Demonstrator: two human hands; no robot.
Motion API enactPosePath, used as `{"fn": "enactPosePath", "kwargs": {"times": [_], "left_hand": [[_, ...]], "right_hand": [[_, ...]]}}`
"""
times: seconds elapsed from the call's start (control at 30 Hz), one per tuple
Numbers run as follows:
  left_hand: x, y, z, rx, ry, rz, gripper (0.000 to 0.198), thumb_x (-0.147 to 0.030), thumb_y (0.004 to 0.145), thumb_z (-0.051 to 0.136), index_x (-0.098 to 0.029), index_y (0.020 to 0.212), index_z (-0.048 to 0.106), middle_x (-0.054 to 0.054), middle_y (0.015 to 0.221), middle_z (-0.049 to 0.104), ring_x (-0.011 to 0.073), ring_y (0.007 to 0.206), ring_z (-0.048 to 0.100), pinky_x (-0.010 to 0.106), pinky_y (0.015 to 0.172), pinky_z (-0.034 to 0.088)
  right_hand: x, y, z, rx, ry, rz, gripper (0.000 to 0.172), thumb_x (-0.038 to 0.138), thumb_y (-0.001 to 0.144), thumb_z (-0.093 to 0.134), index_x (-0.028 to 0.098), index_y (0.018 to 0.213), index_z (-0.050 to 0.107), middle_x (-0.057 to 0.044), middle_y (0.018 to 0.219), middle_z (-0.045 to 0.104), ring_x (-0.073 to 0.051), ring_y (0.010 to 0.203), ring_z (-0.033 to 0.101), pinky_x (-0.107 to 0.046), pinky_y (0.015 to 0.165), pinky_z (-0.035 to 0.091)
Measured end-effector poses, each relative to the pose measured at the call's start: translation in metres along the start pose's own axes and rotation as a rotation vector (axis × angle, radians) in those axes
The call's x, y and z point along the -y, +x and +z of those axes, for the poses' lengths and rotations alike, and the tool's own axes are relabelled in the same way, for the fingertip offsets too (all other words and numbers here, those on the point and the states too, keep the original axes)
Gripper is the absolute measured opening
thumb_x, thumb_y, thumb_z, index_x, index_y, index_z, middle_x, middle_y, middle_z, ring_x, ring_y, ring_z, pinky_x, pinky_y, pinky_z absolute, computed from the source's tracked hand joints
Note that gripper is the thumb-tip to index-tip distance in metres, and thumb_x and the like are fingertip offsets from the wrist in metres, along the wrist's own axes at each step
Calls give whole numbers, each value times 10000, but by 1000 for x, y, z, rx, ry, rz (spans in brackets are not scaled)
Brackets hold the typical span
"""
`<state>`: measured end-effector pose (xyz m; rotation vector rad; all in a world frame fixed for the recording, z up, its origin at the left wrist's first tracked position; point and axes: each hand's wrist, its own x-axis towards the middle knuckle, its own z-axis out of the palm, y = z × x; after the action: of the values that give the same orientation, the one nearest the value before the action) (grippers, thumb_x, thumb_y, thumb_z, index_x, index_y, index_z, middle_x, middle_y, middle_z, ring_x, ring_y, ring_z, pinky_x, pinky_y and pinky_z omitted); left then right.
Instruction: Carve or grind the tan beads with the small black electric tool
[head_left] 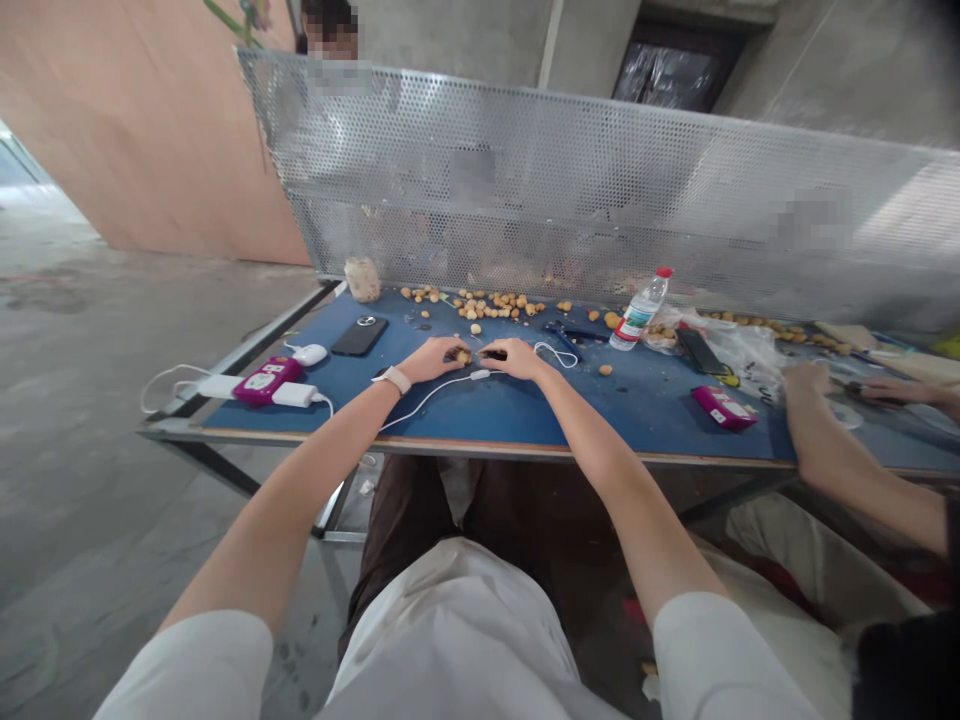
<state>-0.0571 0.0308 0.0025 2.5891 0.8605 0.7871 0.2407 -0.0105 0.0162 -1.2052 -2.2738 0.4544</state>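
Note:
My left hand (433, 360), with a pale band on the wrist, is closed on a small tan, walnut-like nut (463, 357) just above the blue tabletop. Facing it from the right is my right hand (516, 358), its fingers curved and apart, with a dark gap between thumb and fingers; I see nothing held there. A white cable (427, 397) with a small inline piece runs below both hands. One loose nut (475, 328) lies just beyond them. Dark-blue-handled pliers (566, 340) rest to the right of my right hand.
Many nuts (495, 303) lie along the perforated metal screen (480, 190). A phone (360, 336), mouse (310, 354) and purple box (268, 381) are at left. Rightward stand a bottle (640, 312) and another purple box (723, 408). A co-worker's hand (806, 380) works at far right.

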Motion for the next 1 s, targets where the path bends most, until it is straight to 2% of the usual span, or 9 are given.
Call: {"fn": "enactPosePath", "kwargs": {"times": [1.0], "left_hand": [[4,-1,2,-1,11,0,340,-278,1000,854,-209,1332,880,114,1312,913,294,1178,867,459,1161,691]], "right_hand": [[-7,3,3,10,1,-24,314,375,1070,895,233,1342,964,-114,1332,937,-305,1191,862,-397,1104,622]]}}
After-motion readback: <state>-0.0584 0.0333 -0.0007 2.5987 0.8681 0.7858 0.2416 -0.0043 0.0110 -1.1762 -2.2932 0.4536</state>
